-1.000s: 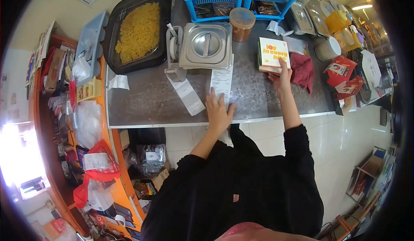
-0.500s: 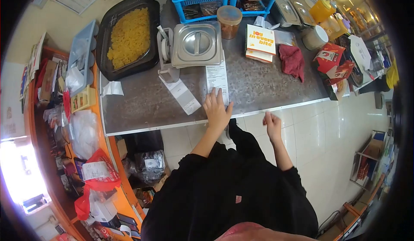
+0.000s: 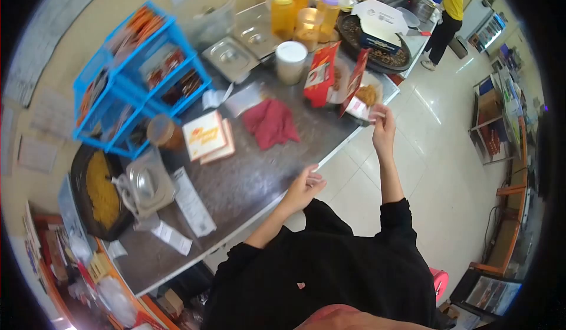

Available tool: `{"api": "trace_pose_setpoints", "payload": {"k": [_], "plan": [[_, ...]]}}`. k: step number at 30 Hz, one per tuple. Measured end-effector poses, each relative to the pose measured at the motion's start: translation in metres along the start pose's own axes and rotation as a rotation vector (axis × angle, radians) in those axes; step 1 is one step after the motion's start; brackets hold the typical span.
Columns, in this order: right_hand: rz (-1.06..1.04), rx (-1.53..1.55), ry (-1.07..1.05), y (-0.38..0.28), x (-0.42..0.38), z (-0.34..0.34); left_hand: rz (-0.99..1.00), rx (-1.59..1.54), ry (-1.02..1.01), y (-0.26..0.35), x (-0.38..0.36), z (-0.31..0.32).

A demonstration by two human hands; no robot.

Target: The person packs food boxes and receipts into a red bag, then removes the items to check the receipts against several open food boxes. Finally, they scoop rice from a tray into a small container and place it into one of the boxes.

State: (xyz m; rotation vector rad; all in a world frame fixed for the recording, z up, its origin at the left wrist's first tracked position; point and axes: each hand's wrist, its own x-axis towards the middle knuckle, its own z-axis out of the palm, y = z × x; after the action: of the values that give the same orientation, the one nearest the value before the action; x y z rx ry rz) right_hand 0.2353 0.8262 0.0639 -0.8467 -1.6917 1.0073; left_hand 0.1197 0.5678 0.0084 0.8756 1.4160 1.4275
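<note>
My right hand [image 3: 383, 123] reaches to the near corner of a red food box [image 3: 352, 85], its bent fingertips blurred right at the box's edge. In that box lies a piece of fried food [image 3: 367, 95], with a small white-and-pink packet [image 3: 358, 108] in front of it. A second red box [image 3: 321, 77] stands upright beside it, also with food in it. By the table's front edge, my left hand [image 3: 303, 188] is held loosely bent with fingers apart and nothing in it. A dark red cloth [image 3: 271, 123] lies crumpled on the table [image 3: 259, 173] beyond it.
Left of the cloth are printed white cartons [image 3: 205, 138], a long receipt [image 3: 194, 203], a lidded steel container [image 3: 146, 182] and blue racks [image 3: 141, 76]. A white-lidded tub [image 3: 290, 61] and yellow sauce bottles [image 3: 283, 16] stand behind. A person in yellow [image 3: 451, 2] is farther back.
The view has swung right. My left hand has come off the receipt and drawn back to the table edge. My right hand has moved out to the red food box.
</note>
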Motion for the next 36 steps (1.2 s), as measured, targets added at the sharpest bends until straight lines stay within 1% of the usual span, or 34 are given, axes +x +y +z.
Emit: {"api": "trace_pose_setpoints", "payload": {"k": [3, 4, 6, 7, 8, 9, 10, 12, 13, 15, 16, 17, 18, 20, 22, 23, 24, 25, 26, 27, 28, 31, 33, 35, 36], "plan": [[-0.011, -0.157, 0.098, 0.006, 0.072, -0.019, -0.317, -0.441, 0.148, 0.002, 0.106, 0.020], [0.034, -0.163, 0.105, 0.021, 0.091, -0.025, -0.347, -0.443, 0.238, 0.004, 0.135, 0.025], [-0.029, -0.445, 0.042, 0.056, 0.123, -0.034, -0.393, -0.446, 0.418, 0.007, 0.189, 0.033], [-0.058, -0.588, 0.003, 0.078, 0.134, -0.037, -0.393, -0.480, 0.465, 0.007, 0.206, 0.037], [-0.009, -0.643, -0.042, 0.108, 0.144, -0.038, -0.391, -0.516, 0.515, 0.006, 0.222, 0.040], [0.122, -0.560, -0.157, 0.125, 0.156, -0.039, -0.391, -0.551, 0.569, 0.002, 0.234, 0.042], [0.250, -0.471, -0.270, 0.138, 0.167, -0.038, -0.418, -0.543, 0.531, -0.011, 0.246, 0.041], [0.303, -0.286, -0.433, 0.161, 0.178, -0.033, -0.452, -0.444, 0.418, -0.029, 0.258, 0.037], [0.156, -0.369, -0.446, 0.181, 0.178, -0.031, -0.469, -0.395, 0.363, -0.032, 0.260, 0.035], [-0.150, -0.524, -0.465, 0.225, 0.179, -0.030, -0.452, -0.335, 0.353, -0.020, 0.257, 0.038], [0.048, -0.416, -0.455, 0.211, 0.181, -0.026, -0.438, -0.310, 0.352, -0.016, 0.255, 0.039], [0.247, -0.310, -0.447, 0.170, 0.174, -0.025, -0.314, -0.222, 0.453, -0.035, 0.256, 0.041], [0.446, -0.205, -0.439, 0.146, 0.163, -0.025, -0.190, -0.131, 0.556, -0.070, 0.259, 0.044], [0.519, -0.099, -0.376, 0.151, 0.140, -0.031, -0.093, -0.012, 0.626, -0.050, 0.236, 0.052], [0.586, -0.054, -0.365, 0.124, 0.127, -0.035, -0.254, -0.103, 0.532, -0.010, 0.214, 0.052], [0.572, -0.048, -0.362, 0.126, 0.119, -0.039, -0.333, -0.152, 0.491, -0.005, 0.202, 0.049], [0.559, -0.041, -0.369, 0.128, 0.108, -0.041, -0.227, 0.120, 0.432, -0.038, 0.188, 0.044], [0.619, -0.016, -0.367, 0.112, 0.098, -0.040, -0.114, 0.394, 0.408, -0.071, 0.173, 0.039], [0.679, 0.007, -0.368, 0.091, 0.091, -0.041, -0.103, 0.282, 0.482, -0.035, 0.160, 0.044], [0.648, 0.003, -0.410, 0.078, 0.082, -0.041, -0.081, 0.174, 0.553, -0.006, 0.146, 0.045], [0.697, 0.022, -0.428, 0.061, 0.071, -0.039, -0.197, 0.217, 0.502, 0.003, 0.124, 0.041], [0.756, 0.019, -0.497, 0.030, 0.032, -0.031, -0.295, 0.238, 0.562, 0.025, 0.066, 0.033], [0.757, 0.067, -0.533, 0.021, 0.001, -0.025, -0.395, 0.141, 0.563, 0.053, 0.029, 0.024], [0.756, 0.101, -0.559, 0.010, -0.028, -0.012, -0.265, 0.208, 0.629, 0.039, -0.016, 0.021], [0.756, 0.114, -0.571, 0.003, -0.041, -0.005, -0.266, 0.187, 0.651, 0.040, -0.035, 0.018]]}}
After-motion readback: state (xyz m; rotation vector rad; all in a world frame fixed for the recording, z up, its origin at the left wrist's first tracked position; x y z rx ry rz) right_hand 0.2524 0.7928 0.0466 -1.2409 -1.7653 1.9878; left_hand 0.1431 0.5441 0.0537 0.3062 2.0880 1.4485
